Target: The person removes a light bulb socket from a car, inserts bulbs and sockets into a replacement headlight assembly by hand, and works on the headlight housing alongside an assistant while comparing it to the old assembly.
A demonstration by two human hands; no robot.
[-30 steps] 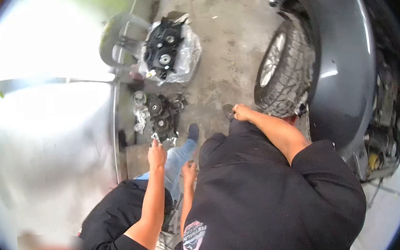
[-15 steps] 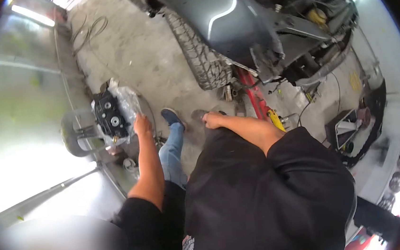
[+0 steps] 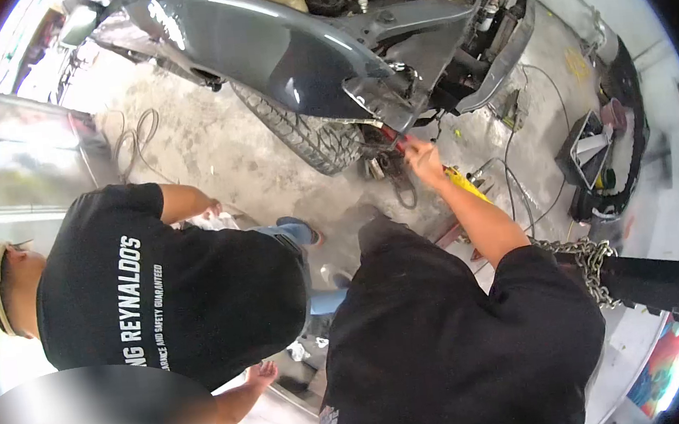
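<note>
My right hand (image 3: 424,161) reaches forward beside the damaged front corner of a dark grey vehicle (image 3: 261,49). Its fingers are curled closed and slightly smeared. In the view it overlaps a red metal bar (image 3: 393,136); whether it touches the bar, or what lies inside the fingers, I cannot make out. Just below my wrist is a yellow part (image 3: 465,183). A treaded tire (image 3: 300,131) lies to the left of the hand, under the fender. My left hand does not show.
A co-worker in a black shirt (image 3: 177,299) stands close at my left. Another bare hand (image 3: 262,373), not mine, shows at lower left. At right are a dark beam wrapped with chain (image 3: 595,266), a hose on the concrete floor, and a black bumper-like piece (image 3: 633,105).
My right hand has moved forward and right, from in front of my body to the red bar. The view has shifted, and the co-worker now hides the black part in plastic.
</note>
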